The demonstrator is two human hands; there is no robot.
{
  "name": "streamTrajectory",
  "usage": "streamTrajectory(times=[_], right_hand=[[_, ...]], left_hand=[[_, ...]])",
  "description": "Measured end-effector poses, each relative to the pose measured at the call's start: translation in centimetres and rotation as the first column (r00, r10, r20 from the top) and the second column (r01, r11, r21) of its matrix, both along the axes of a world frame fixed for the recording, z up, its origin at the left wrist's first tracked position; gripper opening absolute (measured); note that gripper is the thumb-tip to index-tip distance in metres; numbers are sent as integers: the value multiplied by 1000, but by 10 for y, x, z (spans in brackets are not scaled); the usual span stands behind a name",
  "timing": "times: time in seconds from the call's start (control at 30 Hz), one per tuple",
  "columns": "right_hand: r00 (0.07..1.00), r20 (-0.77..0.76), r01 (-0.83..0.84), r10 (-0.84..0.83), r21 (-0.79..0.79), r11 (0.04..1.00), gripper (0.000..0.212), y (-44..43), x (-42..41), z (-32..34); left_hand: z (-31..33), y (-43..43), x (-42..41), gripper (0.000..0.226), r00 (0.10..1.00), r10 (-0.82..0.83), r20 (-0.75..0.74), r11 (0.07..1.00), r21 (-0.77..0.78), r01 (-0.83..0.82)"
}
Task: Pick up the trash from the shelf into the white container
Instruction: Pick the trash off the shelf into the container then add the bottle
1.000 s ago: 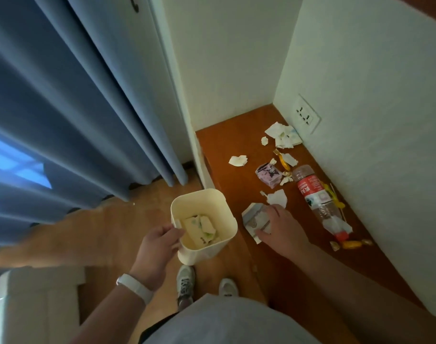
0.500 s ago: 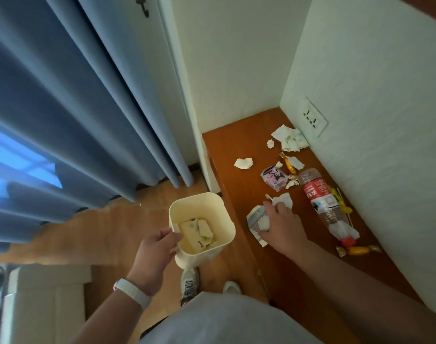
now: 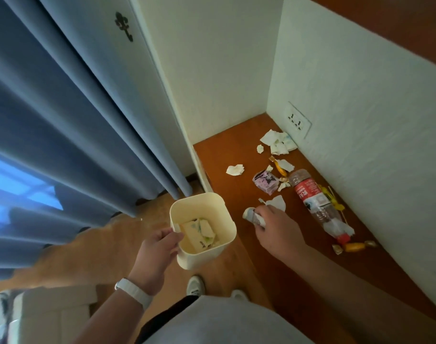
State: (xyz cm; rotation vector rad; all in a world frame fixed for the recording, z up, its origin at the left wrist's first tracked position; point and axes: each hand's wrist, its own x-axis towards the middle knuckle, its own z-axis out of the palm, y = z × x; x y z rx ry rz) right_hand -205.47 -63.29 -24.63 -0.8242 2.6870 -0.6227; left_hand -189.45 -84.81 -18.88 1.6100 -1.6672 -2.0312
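Seen from above, looking down past a grey shirt at two bare hands. Far left: blue curtain (image 3: pixel 63 120) hanging to a wooden floor (image 3: pixel 107 244); no trash there.

Left of centre: left hand (image 3: pixel 157 249) with a white wristband (image 3: pixel 133 291), fingers (image 3: pixel 173 235) clenched over the near-left rim of the white container (image 3: pixel 204 204); held off the shelf, just beside its left edge, mouth up; flat pale packaging (image 3: pixel 199 232) already lying inside.

Centre: right hand (image 3: pixel 274 227) low over the near-left part of the wooden shelf (image 3: pixel 224 155), fingers closed around a crumpled paper wrapper (image 3: pixel 253 217), one end poking out towards the container; whether lifted clear or touching the wood cannot be told.

Best handled, as a judgement: squeeze firmly so no loose end trails; lift straight up, cross the short gap leftward, release only once fully over the opening; keep the container level and tucked against the shelf edge so nothing falls to the floor.

Further right, waiting on the shelf: torn white paper scrap (image 3: pixel 276 202) just beyond the right hand; crumpled tissue (image 3: pixel 235 169) mid-shelf; small pink carton (image 3: pixel 266 182); tissue pile (image 3: pixel 277 142) in the far right corner beneath a wall socket (image 3: pixel 297 121); plastic bottle (image 3: pixel 316 202) with a red label, lying along the right wall; wrapped sweet (image 3: pixel 354 245) near its cap end. Small scraps likely to flutter; the bottle likely too long to drop in flat, better fed end first.
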Motion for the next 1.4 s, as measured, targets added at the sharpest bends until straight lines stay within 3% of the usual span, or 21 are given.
streamTrajectory(times=[0.2, 0.4, 0.53, 0.67, 0.83, 1.1, 1.4], right_hand=[[997, -81, -14, 1, -167, 986, 30, -7, 3, 36], [981, -189, -111, 38, -391, 914, 19, -35, 7, 81], [991, -114, -114, 69, -464, 878, 20, -58, 7, 103], [1000, -27, -12, -2, -483, 875, 25, -71, 1, 115], [985, 91, 169, -145, -384, 908, 21, -88, -15, 114], [981, 2, 193, -193, -25, 981, 29, -111, -27, 100], [959, -1, 283, -283, 36, 958, 31, -88, -24, 84]], left_hand=[[6, -5, -7, 8, 1000, -8, -19, 1000, -4, 8], [3, -20, -31, 13, 995, -88, -49, 996, 15, 88], [6, -27, -51, 15, 978, -183, -102, 983, -1, 184], [6, -37, -66, 16, 949, -289, -128, 957, -27, 288], [7, -54, -82, 41, 916, -362, -173, 932, -32, 362], [8, -76, -105, 16, 876, -453, -166, 891, -85, 446], [-2, -94, -128, 19, 833, -534, -146, 845, -53, 532]])
